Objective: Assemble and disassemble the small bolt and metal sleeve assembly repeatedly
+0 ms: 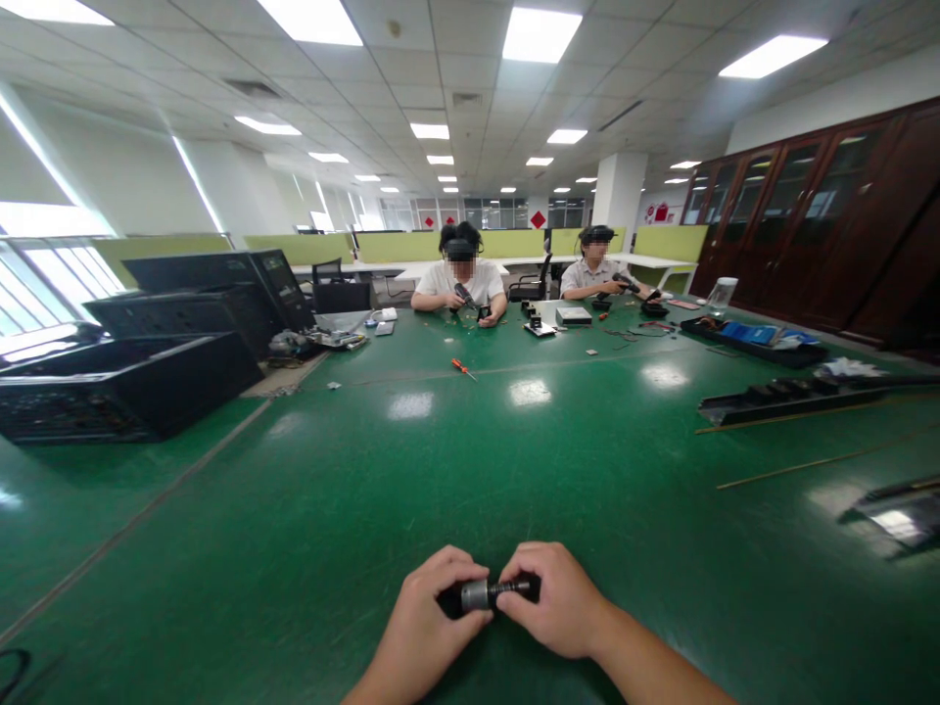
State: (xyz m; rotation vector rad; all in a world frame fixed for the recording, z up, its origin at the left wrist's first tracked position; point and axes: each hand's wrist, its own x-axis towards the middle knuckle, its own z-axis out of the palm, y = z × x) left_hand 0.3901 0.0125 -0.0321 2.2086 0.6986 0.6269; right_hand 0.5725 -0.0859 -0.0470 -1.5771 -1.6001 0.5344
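Observation:
Just above the green tabletop, close in front of me, a small silver metal cylinder with a dark ridged shaft (477, 595) lies sideways between my hands. It looks like a little motor, though its exact kind does not show. My left hand (422, 612) is closed round the silver body, thumb below and fingers above. On the other side, my right hand (556, 599) pinches the dark ridged end between thumb and forefinger. Parts of both ends are hidden by my fingers.
An orange screwdriver (462, 368) lies farther up the green table (352, 480). Black computer cases (183, 382) stand at the left. Black rails (793, 397) and a tray of blue parts (753, 338) are at the right. Two people (459, 274) work across the table with tools.

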